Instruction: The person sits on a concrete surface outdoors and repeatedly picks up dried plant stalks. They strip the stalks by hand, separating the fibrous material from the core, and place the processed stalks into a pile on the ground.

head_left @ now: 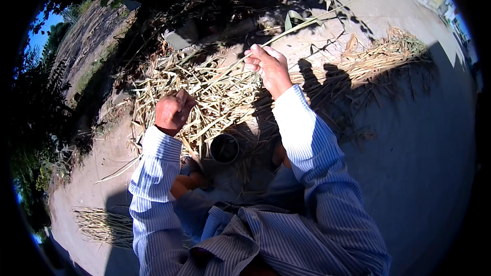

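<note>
Right hand (pixel 268 67) pinched on a long green stalk (pixel 302 23), held up over the dry straw pile (pixel 215 92) on the ground. Left hand (pixel 173 110) closed in a fist, contents hidden. Much loose straw left; small dark pot (pixel 224 148) by the knees.

Left hand (pixel 174 110): fist closed, contents hidden by the knuckles | long green stalk (pixel 302 23): lower end lost among the fingers of the right hand (pixel 268 66) | dark round container (pixel 224 148): interior in shadow, contents unreadable | lap and legs: in deep shade, largely hidden under the striped shirt (pixel 317 174) | picture rim: black, scene cut off.
</note>
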Demonstrator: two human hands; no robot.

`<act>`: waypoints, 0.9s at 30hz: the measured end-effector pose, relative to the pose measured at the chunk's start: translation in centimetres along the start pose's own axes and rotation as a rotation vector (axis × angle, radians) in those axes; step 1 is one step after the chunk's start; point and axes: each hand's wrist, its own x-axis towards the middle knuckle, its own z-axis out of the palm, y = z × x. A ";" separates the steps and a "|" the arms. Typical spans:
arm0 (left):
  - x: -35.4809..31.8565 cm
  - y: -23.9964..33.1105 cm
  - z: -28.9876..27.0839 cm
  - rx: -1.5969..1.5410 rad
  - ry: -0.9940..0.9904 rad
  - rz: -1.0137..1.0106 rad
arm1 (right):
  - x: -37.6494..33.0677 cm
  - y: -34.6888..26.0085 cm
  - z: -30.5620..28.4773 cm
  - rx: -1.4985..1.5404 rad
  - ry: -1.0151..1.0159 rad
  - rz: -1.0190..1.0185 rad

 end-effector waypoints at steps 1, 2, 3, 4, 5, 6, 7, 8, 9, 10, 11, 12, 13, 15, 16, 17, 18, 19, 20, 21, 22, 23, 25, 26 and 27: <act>0.0 0.1 0.1 0.010 0.006 0.013 | 0.1 0.0 0.1 0.008 0.024 -0.012; 0.0 0.2 0.0 0.020 0.004 0.004 | 0.2 0.2 0.2 0.017 0.052 -0.008; 0.1 0.6 0.0 0.029 0.002 -0.004 | 0.4 0.5 0.2 0.023 0.081 -0.005; 0.1 0.8 0.0 0.037 0.001 -0.013 | 0.6 0.6 0.2 0.030 0.109 -0.003; 0.0 0.9 0.0 0.034 0.006 -0.004 | 0.8 0.7 0.0 0.029 0.132 0.001; -0.1 0.9 0.0 0.031 0.012 0.003 | 1.0 0.8 -0.1 0.028 0.154 0.005; -0.2 0.9 0.0 0.029 0.018 0.011 | 1.2 0.8 -0.1 0.027 0.175 0.008; -0.3 0.9 -0.4 0.084 0.011 0.013 | 1.5 0.6 -0.6 0.043 0.206 -0.008; -0.5 0.9 -0.9 0.137 0.004 0.017 | 1.9 0.0 -1.9 0.057 0.238 -0.027; -1.1 0.6 -1.4 0.189 -0.003 0.022 | 2.1 -0.8 -3.0 0.071 0.272 -0.046; -2.2 -0.5 -2.2 0.207 -0.023 0.027 | 2.1 -1.8 -4.4 0.081 0.335 -0.073; -3.8 -2.4 -2.9 0.204 -0.047 -0.016 | 2.3 -3.0 -5.3 0.098 0.395 -0.099; -5.4 -3.1 -4.5 0.252 -0.054 -0.035 | 2.6 -3.4 -6.1 0.122 0.440 -0.108; -7.3 -3.7 -6.4 0.298 -0.067 -0.060 | 3.6 -3.6 -8.2 0.099 0.529 -0.106; -7.1 -3.7 -6.2 0.274 -0.062 -0.051 | 3.8 -4.1 -9.4 0.103 0.522 -0.097; -6.7 -3.4 -5.6 0.290 -0.090 -0.051 | 3.8 -4.5 -10.5 0.107 0.495 -0.102; -6.5 -3.3 -5.6 0.275 -0.092 0.007 | 3.8 -4.6 -10.4 0.124 0.456 -0.092; -6.5 -2.9 -5.7 0.262 -0.107 -0.026 | 3.8 -4.3 -10.3 0.161 0.355 -0.071; -6.4 -2.4 -5.9 0.250 -0.122 -0.059 | 3.6 -3.9 -10.0 0.198 0.253 -0.050; -7.4 -2.7 -6.3 0.269 -0.133 -0.078 | 2.8 -2.9 -7.2 0.236 0.172 0.014; -7.1 -3.1 -5.3 0.262 -0.124 -0.031 | 1.9 -3.2 -6.9 0.159 0.066 -0.010; -6.7 -3.5 -4.4 0.253 -0.133 -0.033 | 1.4 -3.5 -6.6 0.123 0.071 -0.031; -6.7 -3.2 -4.1 0.205 -0.120 -0.066 | 1.4 -3.4 -6.8 0.088 0.056 -0.055; -6.4 -3.2 -3.9 0.205 -0.116 -0.050 | 1.4 -3.6 -7.0 0.075 0.088 -0.060; -6.5 -3.1 -4.3 0.218 -0.117 -0.044 | 1.4 -3.4 -6.5 0.073 0.110 -0.055</act>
